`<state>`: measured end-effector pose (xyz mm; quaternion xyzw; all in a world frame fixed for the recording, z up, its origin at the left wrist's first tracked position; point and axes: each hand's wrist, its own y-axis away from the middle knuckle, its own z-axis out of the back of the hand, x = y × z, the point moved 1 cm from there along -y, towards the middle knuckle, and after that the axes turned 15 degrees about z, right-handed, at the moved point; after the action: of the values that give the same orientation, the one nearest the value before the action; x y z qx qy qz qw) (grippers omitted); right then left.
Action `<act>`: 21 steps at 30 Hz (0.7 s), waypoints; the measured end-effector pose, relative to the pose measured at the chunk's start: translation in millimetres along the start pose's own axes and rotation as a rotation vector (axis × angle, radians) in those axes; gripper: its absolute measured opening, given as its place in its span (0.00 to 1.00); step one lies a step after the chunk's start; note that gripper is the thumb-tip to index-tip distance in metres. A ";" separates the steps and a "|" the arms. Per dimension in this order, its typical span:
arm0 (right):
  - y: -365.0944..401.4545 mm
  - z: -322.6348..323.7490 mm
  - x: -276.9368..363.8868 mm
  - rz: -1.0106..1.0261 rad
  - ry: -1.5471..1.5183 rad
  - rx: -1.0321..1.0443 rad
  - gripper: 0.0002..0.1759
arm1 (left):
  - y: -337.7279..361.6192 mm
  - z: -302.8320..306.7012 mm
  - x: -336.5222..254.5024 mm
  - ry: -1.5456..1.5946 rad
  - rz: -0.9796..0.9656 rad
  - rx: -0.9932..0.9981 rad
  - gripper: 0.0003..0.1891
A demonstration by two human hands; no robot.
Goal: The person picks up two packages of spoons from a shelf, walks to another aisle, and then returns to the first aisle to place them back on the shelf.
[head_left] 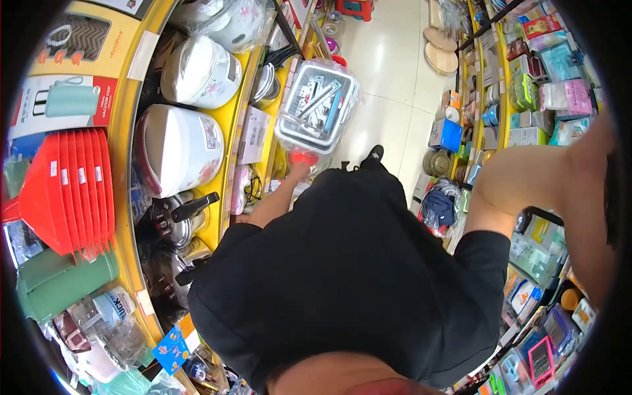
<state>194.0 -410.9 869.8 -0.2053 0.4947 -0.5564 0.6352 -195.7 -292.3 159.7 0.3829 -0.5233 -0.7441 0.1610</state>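
Observation:
My left hand (299,172) is low on the left, closed at a red handle (303,158) by the near end of a clear plastic box (315,136). The box is wrapped in clear film, and a printed sheet with dark and blue shapes shows through its lid. It is beside the left shelf, above the floor. My right arm is bent and raised on the right, with my right hand (592,217) large and blurred at the edge of view. Its fingers cannot be made out.
Left shelves (125,197) hold white cookers (181,151), black-handled pots and red scoop-shaped items (69,191). Packed goods fill the right shelves (503,79). Pale floor tiles (385,66) run between them; round wooden boards (440,58) stand at the right shelf.

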 end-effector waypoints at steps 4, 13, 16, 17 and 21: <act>114.0 26.0 -29.3 -0.444 0.026 -0.351 0.31 | 32.9 -20.5 -74.6 0.036 0.020 -0.072 0.09; 543.2 -90.7 163.2 -2.147 -0.091 0.066 0.19 | -13.1 -70.2 -146.6 0.057 0.035 -0.058 0.12; 612.5 -133.8 315.5 -2.353 -0.094 -0.007 0.10 | -34.7 -66.2 -166.3 0.101 0.033 -0.063 0.11; 624.4 -133.1 365.5 -2.406 -0.238 0.167 0.09 | -38.2 -64.2 -173.7 0.161 0.002 -0.077 0.09; 616.7 -127.7 532.8 -2.560 -0.512 0.497 0.09 | -87.8 -44.4 -200.6 -0.009 0.025 -0.261 0.08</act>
<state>337.4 -676.0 101.9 -0.5004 -0.2933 -0.7789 -0.2385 -17.3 -157.8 154.0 0.3489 -0.4275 -0.8055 0.2162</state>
